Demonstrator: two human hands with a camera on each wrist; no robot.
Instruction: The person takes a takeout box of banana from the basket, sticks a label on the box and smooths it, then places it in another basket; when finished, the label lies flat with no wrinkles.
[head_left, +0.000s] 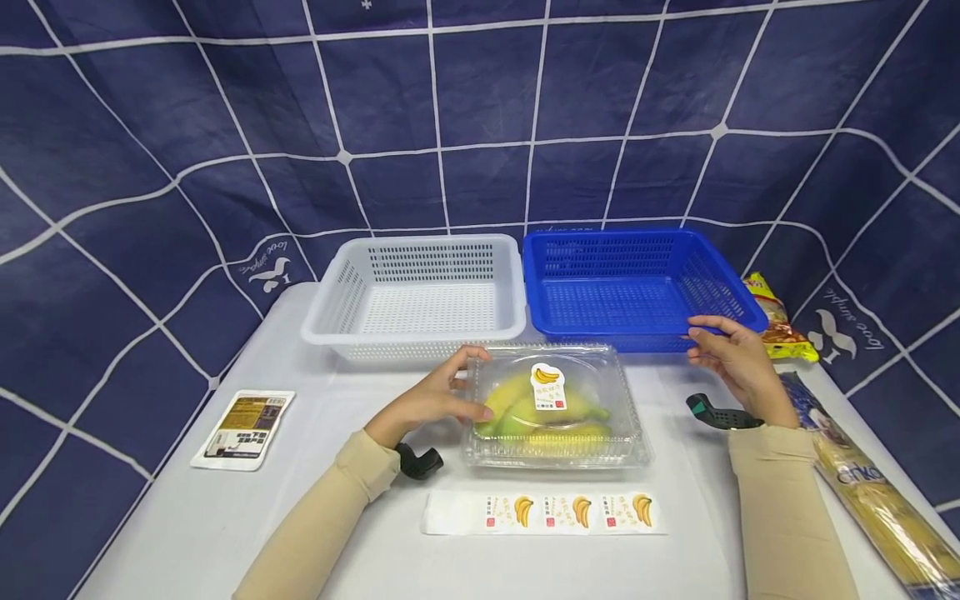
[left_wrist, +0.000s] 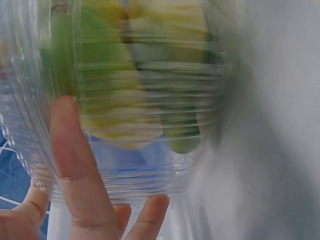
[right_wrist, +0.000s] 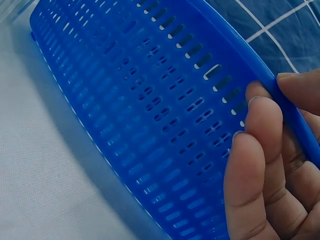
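A clear plastic clamshell box (head_left: 617,385) holding bananas (head_left: 517,412) stands in the middle of the white table. On its lid is a white banana sticker (head_left: 549,388). My left hand (head_left: 438,396) grips the box's left end, thumb towards the front and fingers near the back corner; the left wrist view shows fingertips (left_wrist: 67,120) against the ribbed wall. With thumb over the rim and fingers under it, my right hand (head_left: 735,362) pinches the front edge of the blue basket (right_wrist: 125,95). In front of the box lies a strip of banana stickers (head_left: 457,512).
A white basket (head_left: 412,340) stands left of the blue one, behind the box. At far left lies a flat printed packet (head_left: 247,429). A yellow snack bag (head_left: 780,321) and a long noodle packet (head_left: 862,483) lie along the right edge. A blue checked cloth (head_left: 480,100) hangs behind.
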